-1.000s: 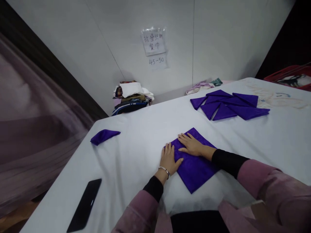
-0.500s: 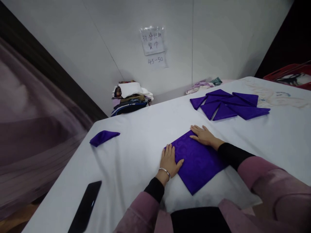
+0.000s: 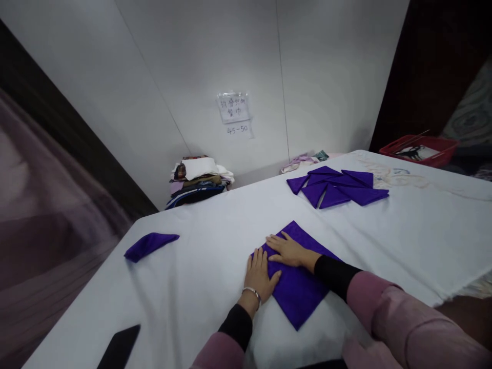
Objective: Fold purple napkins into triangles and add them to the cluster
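A purple cloth napkin (image 3: 302, 292) lies flat and folded into a square on the white-covered table. My left hand (image 3: 260, 275), with a bracelet at its wrist, rests with fingers stretched out on the napkin's left corner. Close beside it, my right hand (image 3: 288, 250) presses flat on the napkin's upper left edge, fingers spread. Neither hand grips anything. Farther back on the right lies a group of purple napkins folded into triangles (image 3: 334, 197). Another folded purple napkin (image 3: 150, 246) sits by itself on the left.
A black phone-like slab (image 3: 120, 347) lies at the table's near left. Stacked folded clothes (image 3: 200, 179) stand against the wall behind the table (image 3: 215, 225). A paper sign (image 3: 233, 108) hangs on that wall. Beyond the right end is a red basket (image 3: 442, 151).
My right hand has slid left along the napkin's edge toward my left hand, uncovering the far corner. My left hand stays on the left corner. The view has tilted up and turned right.
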Motion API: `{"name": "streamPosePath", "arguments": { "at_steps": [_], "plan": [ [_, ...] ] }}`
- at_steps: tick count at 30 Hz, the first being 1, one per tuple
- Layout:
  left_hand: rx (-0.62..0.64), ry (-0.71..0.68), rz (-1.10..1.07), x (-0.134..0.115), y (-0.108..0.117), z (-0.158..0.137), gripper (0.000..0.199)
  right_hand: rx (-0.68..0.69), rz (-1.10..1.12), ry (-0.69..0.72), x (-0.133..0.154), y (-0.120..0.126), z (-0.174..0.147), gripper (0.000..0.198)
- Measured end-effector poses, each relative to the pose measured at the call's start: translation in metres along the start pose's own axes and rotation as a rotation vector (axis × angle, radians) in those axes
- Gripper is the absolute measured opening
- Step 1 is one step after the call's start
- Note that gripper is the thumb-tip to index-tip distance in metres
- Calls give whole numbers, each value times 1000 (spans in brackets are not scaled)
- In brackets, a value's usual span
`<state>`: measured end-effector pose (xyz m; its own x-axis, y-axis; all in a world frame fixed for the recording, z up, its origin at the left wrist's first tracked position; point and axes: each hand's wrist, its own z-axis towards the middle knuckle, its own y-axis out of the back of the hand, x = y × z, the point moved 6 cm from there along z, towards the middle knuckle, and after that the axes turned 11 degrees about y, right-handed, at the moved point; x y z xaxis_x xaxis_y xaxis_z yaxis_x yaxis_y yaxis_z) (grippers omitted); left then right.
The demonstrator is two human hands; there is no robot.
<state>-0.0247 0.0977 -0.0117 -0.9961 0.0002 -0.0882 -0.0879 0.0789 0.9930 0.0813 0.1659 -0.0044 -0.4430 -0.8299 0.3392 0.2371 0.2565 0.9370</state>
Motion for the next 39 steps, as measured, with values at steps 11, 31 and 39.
{"name": "streamPosePath", "arguments": {
  "at_steps": [11, 31, 39],
  "plan": [
    [84, 71, 39, -17, 20, 21, 80, -75, -55, -271, -64, 20, -29, 79],
    [4, 190, 108, 25, -3, 7, 79, -45, -42, -290, -61, 28, -28, 78],
    [14, 192, 112, 21, 2, 6, 77, -51, -50, -18, 12, 6, 6, 82]
  ]
}}
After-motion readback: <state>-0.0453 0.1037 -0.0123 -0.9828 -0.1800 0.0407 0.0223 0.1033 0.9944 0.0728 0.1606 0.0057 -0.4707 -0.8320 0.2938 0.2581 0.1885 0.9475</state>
